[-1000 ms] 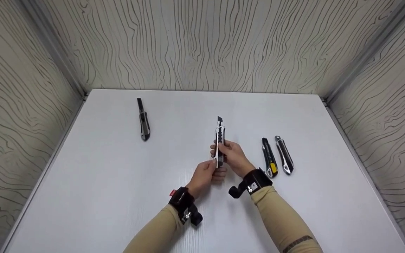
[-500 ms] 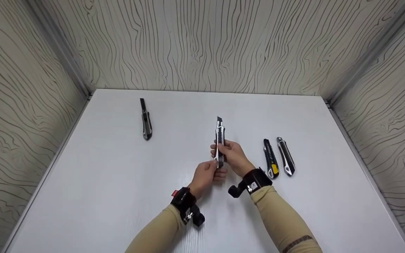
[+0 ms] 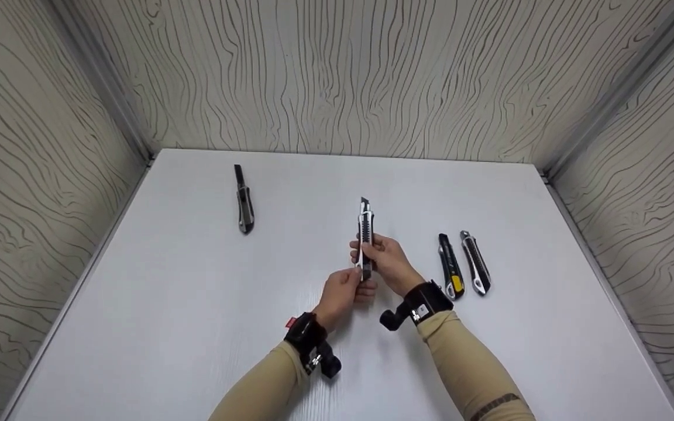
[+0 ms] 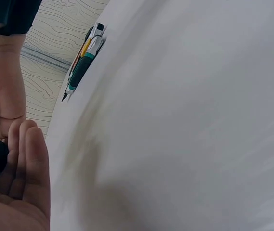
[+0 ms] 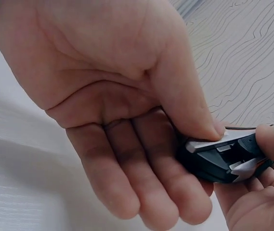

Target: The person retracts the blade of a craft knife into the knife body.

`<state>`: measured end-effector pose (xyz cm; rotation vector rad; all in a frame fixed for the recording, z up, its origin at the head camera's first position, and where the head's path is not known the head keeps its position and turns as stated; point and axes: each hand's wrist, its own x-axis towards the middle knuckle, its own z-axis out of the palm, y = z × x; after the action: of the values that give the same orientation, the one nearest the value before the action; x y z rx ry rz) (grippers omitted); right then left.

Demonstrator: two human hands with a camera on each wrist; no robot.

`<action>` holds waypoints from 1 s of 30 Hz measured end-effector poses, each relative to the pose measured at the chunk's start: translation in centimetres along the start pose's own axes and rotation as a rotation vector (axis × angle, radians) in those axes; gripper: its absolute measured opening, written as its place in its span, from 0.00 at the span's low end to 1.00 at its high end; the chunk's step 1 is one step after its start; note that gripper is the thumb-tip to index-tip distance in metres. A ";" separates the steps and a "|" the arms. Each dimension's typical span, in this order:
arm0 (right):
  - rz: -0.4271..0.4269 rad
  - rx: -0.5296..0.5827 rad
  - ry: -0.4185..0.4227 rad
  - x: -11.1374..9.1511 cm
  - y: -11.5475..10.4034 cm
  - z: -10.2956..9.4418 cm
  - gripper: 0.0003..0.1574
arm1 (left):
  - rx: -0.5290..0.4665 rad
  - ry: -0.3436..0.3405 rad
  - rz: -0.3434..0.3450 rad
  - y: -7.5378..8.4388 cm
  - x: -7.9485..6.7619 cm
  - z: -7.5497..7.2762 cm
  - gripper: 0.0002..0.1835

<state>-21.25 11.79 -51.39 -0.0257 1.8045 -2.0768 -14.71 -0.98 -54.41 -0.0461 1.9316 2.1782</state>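
A silver-and-black snap-off utility knife [image 3: 366, 225] is held upright in the middle of the head view, a short length of blade showing at its far end. The right hand [image 3: 392, 263] grips the handle, with the thumb on its upper face and fingers wrapped behind. At the rear end, the left hand [image 3: 341, 289] pinches the knife between thumb and forefinger. In the right wrist view, the left palm [image 5: 112, 77] has three loosely bent fingers below the utility knife's end [image 5: 218, 161], and the right hand [image 5: 264, 204] holds it from the right. The left wrist view shows little of the knife.
Two more utility knives lie side by side at the right, one black with a yellow slider [image 3: 451, 269] and one silver and black [image 3: 476, 263]. Another utility knife [image 3: 244, 202] with its blade extended lies at the far left. Patterned walls [image 3: 337, 76] enclose the white table [image 3: 155, 280].
Both hands stay on the utility knife in nearly the same place. The right thumb sits slightly nearer the knife's rear end, and the blade tip appears slightly lower. The head view has shifted a little.
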 end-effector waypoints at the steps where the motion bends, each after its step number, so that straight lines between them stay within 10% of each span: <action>1: -0.001 0.000 -0.005 0.0 0.0 0.0 0.26 | -0.004 0.002 -0.002 0.0 0.0 0.0 0.22; 24: 0.006 -0.039 -0.035 0.1 0.0 -0.4 0.28 | -0.009 0.009 0.002 2.5 -1.3 0.3 0.19; 30: -0.002 -0.045 -0.047 0.1 0.2 -0.5 0.29 | -0.001 0.010 -0.010 0.8 -0.2 0.3 0.21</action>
<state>-21.41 12.26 -51.66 -0.0875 1.8239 -2.0196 -14.68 -0.83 -53.60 -0.0673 1.9314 2.1768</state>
